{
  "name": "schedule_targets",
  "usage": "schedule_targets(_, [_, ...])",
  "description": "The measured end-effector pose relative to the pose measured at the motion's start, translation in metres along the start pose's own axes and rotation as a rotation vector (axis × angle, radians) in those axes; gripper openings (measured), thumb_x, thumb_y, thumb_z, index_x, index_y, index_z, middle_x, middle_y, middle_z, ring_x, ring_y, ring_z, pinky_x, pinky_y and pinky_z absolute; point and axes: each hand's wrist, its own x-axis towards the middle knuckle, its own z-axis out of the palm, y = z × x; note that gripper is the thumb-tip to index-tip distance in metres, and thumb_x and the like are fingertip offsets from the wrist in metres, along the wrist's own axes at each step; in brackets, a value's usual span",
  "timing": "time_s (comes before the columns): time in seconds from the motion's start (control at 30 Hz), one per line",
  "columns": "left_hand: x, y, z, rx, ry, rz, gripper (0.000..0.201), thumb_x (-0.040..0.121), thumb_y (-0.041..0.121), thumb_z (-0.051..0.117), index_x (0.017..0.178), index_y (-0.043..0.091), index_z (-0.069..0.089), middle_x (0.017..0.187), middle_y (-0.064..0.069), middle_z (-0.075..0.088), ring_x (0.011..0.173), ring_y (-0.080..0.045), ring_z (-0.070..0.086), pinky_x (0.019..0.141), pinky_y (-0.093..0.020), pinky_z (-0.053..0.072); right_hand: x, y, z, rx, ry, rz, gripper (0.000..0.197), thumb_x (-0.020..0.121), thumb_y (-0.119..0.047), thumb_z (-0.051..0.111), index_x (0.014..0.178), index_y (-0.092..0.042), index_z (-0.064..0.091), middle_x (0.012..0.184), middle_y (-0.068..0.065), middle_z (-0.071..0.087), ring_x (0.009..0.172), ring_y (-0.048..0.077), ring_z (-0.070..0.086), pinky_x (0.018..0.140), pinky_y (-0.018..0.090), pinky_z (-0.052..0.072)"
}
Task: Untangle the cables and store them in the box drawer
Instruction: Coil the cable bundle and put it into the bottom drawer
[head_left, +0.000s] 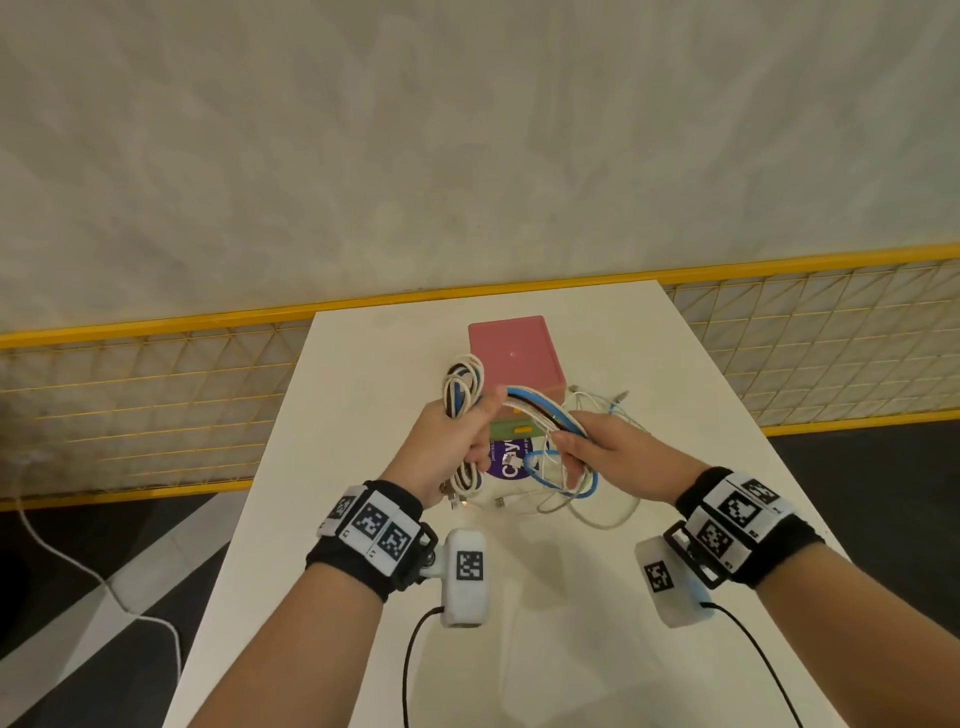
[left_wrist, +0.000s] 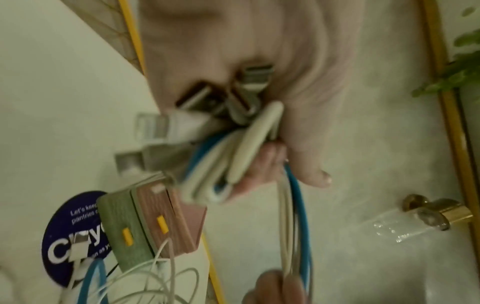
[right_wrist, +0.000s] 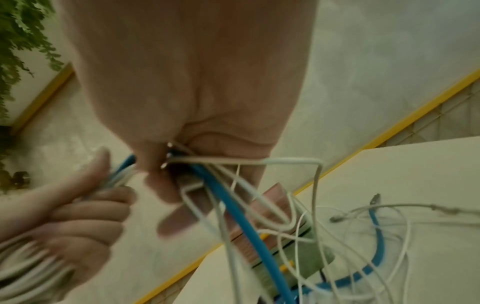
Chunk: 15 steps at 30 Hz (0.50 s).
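Fingers of the left hand (head_left: 451, 447) curl round a folded bundle of cables (head_left: 463, 387), plugs poking out below the palm, likely to keep the sorted lengths from slipping back into the knot. The right hand (head_left: 615, 453) pinches the same blue and white strands (head_left: 540, 408) where they arc across between the two grips, held taut above the tabletop (head_left: 374, 364), apparently so the loops can be traced. Thin white wires (head_left: 602, 410) trail loose from it onto the surface. Behind stands the pink box (head_left: 511, 348); its green drawer (head_left: 506, 430) looks closed, contents unseen.
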Motion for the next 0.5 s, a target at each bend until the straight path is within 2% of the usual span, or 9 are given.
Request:
schedule_targets(0.03, [0.001, -0.002, 0.002, 0.069, 0.049, 0.006, 0.044, 0.084, 0.052, 0.064, 0.056, 0.021, 0.050, 0.049, 0.001, 0.036, 0.042, -0.015, 0.037, 0.055, -0.032, 0.042, 0.001, -0.003, 0.006, 0.058, 0.042, 0.002, 0.027, 0.101, -0.027, 0.039, 0.078, -0.019, 0.050, 0.063, -0.003, 0.054, 0.057, 0.012, 0.057, 0.068, 0.033, 0.051])
schedule_targets(0.1, [0.003, -0.005, 0.007, 0.275, 0.083, 0.035, 0.049, 0.075, 0.066, 0.062, 0.061, 0.021, 0.050, 0.048, 0.003, 0.044, 0.041, -0.015, 0.044, 0.051, -0.029, 0.044, 0.006, -0.010, 0.018, 0.164, 0.147, 0.020, 0.022, 0.102, -0.025, 0.035, 0.086, -0.021, 0.051, 0.061, -0.006, 0.044, 0.049, 0.008, 0.047, 0.055, 0.030, 0.047])
schedule_targets(0.17, [0.001, -0.004, 0.014, 0.386, 0.052, 0.078, 0.052, 0.070, 0.073, 0.059, 0.066, 0.022, 0.051, 0.049, 0.006, 0.047, 0.042, -0.012, 0.046, 0.048, -0.027, 0.042, 0.013, -0.017, 0.027, 0.227, 0.240, 0.032, 0.023, 0.102, -0.024, 0.034, 0.096, -0.009, 0.050, 0.059, -0.005, 0.041, 0.047, 0.008, 0.041, 0.053, 0.030, 0.043])
schedule_targets(0.23, [-0.001, -0.001, 0.022, 0.419, 0.014, 0.092, 0.049, 0.072, 0.074, 0.055, 0.066, 0.025, 0.051, 0.049, 0.010, 0.047, 0.041, -0.007, 0.045, 0.049, -0.024, 0.041, 0.020, -0.023, 0.034, 0.229, 0.293, 0.022, 0.024, 0.102, -0.020, 0.034, 0.093, -0.002, 0.047, 0.059, -0.005, 0.041, 0.047, 0.006, 0.037, 0.052, 0.030, 0.036])
schedule_targets(0.3, [-0.002, 0.003, 0.030, 0.366, -0.008, 0.078, 0.041, 0.082, 0.067, 0.052, 0.071, 0.028, 0.050, 0.051, 0.013, 0.049, 0.042, -0.001, 0.048, 0.049, -0.020, 0.040, 0.026, -0.026, 0.042, 0.164, 0.276, -0.004, 0.019, 0.100, -0.011, 0.036, 0.088, -0.005, 0.050, 0.065, 0.000, 0.048, 0.052, 0.005, 0.040, 0.054, 0.027, 0.035])
schedule_targets(0.33, [-0.003, 0.004, 0.033, 0.318, -0.018, 0.061, 0.038, 0.085, 0.064, 0.050, 0.075, 0.027, 0.049, 0.051, 0.014, 0.050, 0.042, 0.002, 0.049, 0.047, -0.017, 0.040, 0.027, -0.029, 0.045, 0.124, 0.243, -0.013, 0.019, 0.099, -0.005, 0.036, 0.093, -0.003, 0.054, 0.071, 0.007, 0.055, 0.057, 0.008, 0.047, 0.057, 0.027, 0.040])
schedule_targets(0.4, [-0.003, 0.004, 0.036, 0.213, -0.031, 0.026, 0.039, 0.087, 0.062, 0.051, 0.081, 0.023, 0.049, 0.045, 0.014, 0.052, 0.037, 0.003, 0.050, 0.042, -0.013, 0.039, 0.029, -0.034, 0.050, 0.104, 0.190, -0.018, 0.023, 0.097, -0.001, 0.037, 0.101, 0.008, 0.058, 0.084, 0.024, 0.063, 0.069, 0.022, 0.060, 0.067, 0.036, 0.052])
schedule_targets(0.43, [-0.004, 0.003, 0.037, 0.164, -0.022, 0.011, 0.041, 0.086, 0.062, 0.053, 0.082, 0.021, 0.052, 0.042, 0.014, 0.052, 0.036, 0.002, 0.050, 0.041, -0.014, 0.039, 0.028, -0.035, 0.050, 0.075, 0.176, -0.046, 0.023, 0.096, -0.002, 0.038, 0.096, 0.008, 0.059, 0.083, 0.026, 0.064, 0.070, 0.028, 0.062, 0.069, 0.041, 0.053])
schedule_targets(0.5, [-0.004, -0.001, 0.037, 0.077, 0.024, -0.009, 0.042, 0.083, 0.062, 0.059, 0.081, 0.020, 0.059, 0.046, 0.012, 0.054, 0.040, -0.001, 0.052, 0.043, -0.016, 0.041, 0.023, -0.041, 0.046, 0.005, 0.143, -0.103, 0.019, 0.092, 0.002, 0.040, 0.086, 0.006, 0.057, 0.077, 0.022, 0.063, 0.067, 0.027, 0.061, 0.064, 0.037, 0.052])
